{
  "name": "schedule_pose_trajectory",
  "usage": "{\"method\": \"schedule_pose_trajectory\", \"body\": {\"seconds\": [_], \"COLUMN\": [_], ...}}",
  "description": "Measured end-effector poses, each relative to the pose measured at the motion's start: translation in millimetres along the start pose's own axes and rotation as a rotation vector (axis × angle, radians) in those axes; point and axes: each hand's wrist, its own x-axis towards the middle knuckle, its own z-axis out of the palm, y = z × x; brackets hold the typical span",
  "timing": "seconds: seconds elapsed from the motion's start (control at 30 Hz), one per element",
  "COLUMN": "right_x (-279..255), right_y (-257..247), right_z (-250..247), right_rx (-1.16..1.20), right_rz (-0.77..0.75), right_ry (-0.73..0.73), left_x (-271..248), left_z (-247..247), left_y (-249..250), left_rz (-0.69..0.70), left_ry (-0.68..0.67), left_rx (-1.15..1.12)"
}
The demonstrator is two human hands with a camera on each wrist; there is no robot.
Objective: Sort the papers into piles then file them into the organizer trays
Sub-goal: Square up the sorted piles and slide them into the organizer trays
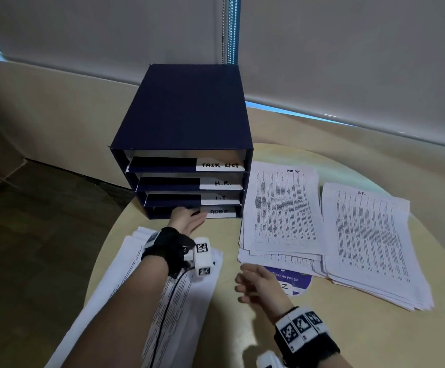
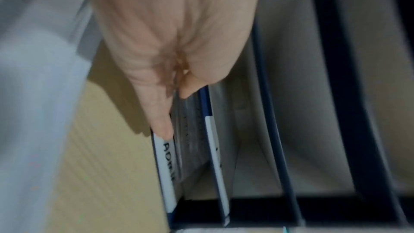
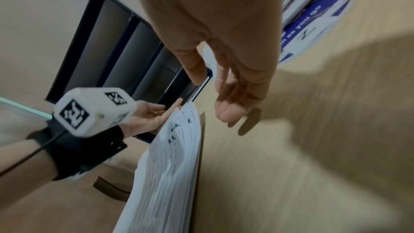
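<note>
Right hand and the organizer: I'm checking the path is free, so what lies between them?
In the head view, only bare table lies between the right hand and the organizer; paper piles flank it.

1. Your landmark is the organizer [image 1: 182, 134], standing at the far left of the tabletop [image 1: 242, 328], backed toward the wall.
2. Inside the organizer, four trays are stacked: TASK LIST tray [image 1: 189, 165] on top, H.R. tray [image 1: 190, 183] below it, I.T. tray [image 1: 193, 199] under that, ADMIN tray [image 1: 217, 211] at the bottom.
3. Your left hand [image 1: 186, 219] is at the front of the organizer's bottom tray.
4. Just right of the organizer lies the TASK LIST pile [image 1: 282, 208]; the I.T. pile [image 1: 372, 245] lies further right.
5. In front of the organizer, toward you, another pile [image 1: 189, 301] lies under your left forearm.
6. Your right hand [image 1: 258, 285] hovers in front and to the right of the organizer, beside a round sticker [image 1: 299, 281] partly under the TASK LIST pile.
</note>
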Motion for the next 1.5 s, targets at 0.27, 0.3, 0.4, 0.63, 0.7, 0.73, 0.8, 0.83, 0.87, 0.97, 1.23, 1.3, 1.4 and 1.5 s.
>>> {"method": "schedule_pose_trajectory", "body": {"seconds": [0.27, 0.3, 0.4, 0.63, 0.7, 0.73, 0.8, 0.83, 0.87, 0.97, 1.23, 1.3, 1.4, 1.5], "right_x": [-22, -23, -30, -48, -55, -59, -60, -59, -55, -58, -156, -169, -170, -169], "right_y": [32, 36, 46, 50, 48, 45, 46, 48, 53, 62, 19, 7, -11, -33], "right_z": [24, 28, 37, 47, 43, 38, 24, 14, 5, -14, -18, -32, -54, -67], "right_rx": [0.009, 0.042, 0.073, -0.086, -0.169, -0.206, -0.271, -0.325, -0.367, -0.309, -0.049, -0.041, 0.032, 0.132], "right_rz": [0.085, 0.082, 0.098, 0.132, 0.151, 0.174, 0.186, 0.181, 0.179, 0.133, -0.231, -0.269, -0.287, -0.348], "right_ry": [-0.075, -0.096, -0.064, 0.076, 0.133, 0.154, 0.209, 0.242, 0.281, 0.370, 0.167, 0.079, 0.086, 0.094], "left_x": [-39, -46, -69, -96, -102, -106, -111, -114, -117, -127, -140, -139, -142, -164], "left_z": [-100, -117, -153, -138, -124, -117, -105, -98, -93, -74, -55, -58, -55, -34], "left_y": [-17, -24, -46, -84, -91, -94, -101, -105, -108, -119, -136, -129, -108, -83], "left_rz": [0.369, 0.260, 0.011, 0.044, 0.033, 0.023, 0.005, -0.004, -0.013, -0.048, 0.120, 0.194, 0.135, 0.288], "left_ry": [0.491, 0.582, 0.618, 0.558, 0.511, 0.486, 0.445, 0.429, 0.412, 0.350, 0.256, 0.121, -0.179, -0.318], "left_rx": [1.220, 1.287, 1.310, 1.325, 1.262, 1.239, 1.213, 1.200, 1.187, 1.173, 0.984, 0.603, 0.317, 0.380]}}
